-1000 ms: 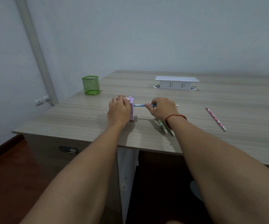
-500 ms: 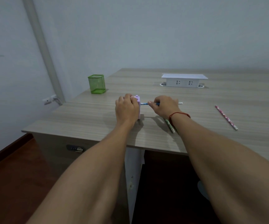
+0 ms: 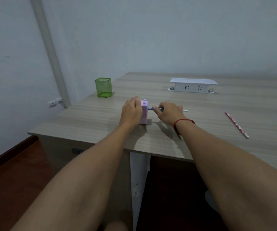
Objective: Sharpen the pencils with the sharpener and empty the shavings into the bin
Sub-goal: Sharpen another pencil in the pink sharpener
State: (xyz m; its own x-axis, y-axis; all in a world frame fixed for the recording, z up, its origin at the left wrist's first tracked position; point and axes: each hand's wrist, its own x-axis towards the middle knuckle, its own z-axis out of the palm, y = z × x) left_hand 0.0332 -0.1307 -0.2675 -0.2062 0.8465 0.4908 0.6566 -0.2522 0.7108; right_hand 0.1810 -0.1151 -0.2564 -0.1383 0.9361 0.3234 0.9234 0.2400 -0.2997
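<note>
Room: A pale grey-blue wall is closing off the back. A grey pipe (image 3: pixel 49 52) is running up it on the left, and a reddish wooden floor (image 3: pixel 9 172) is showing at the lower left.
Surface: The light wood-grain surface (image 3: pixel 201 104) is filling the middle of the view, with its front edge nearest the person.
Sharpener: The purple sharpener (image 3: pixel 144 112) is standing upright on the surface, near the front edge and at the centre of the scene.
Left hand: The left hand (image 3: pixel 132 112) is wrapping round the sharpener from its 9 o'clock side, fingers curled over it, holding it down.
Blue pencil: The blue pencil (image 3: pixel 150 108) is lying level just above the surface, one end going into the sharpener's 3 o'clock face. Its silver-capped end is sticking out past the other hand.
Right hand: The right hand (image 3: pixel 167 113) is pinching the blue pencil's shaft just beside the sharpener, and a red string bracelet (image 3: pixel 183 121) is circling the wrist.
Pink pencil: A pink patterned pencil (image 3: pixel 236 125) is lying loose at 3 o'clock from the sharpener, well apart from both hands, slanting from 11 to 5.
Hidden pencil: A short piece of another pencil (image 3: pixel 180 136) is peeking out beside the right wrist. The rest is covered.
Green mesh container: It (image 3: pixel 103 87) is standing upright at 10 o'clock from the sharpener, near the surface's left edge.
Socket box: A white socket box (image 3: pixel 193 85) is sitting at 1 o'clock, toward the back.
</note>
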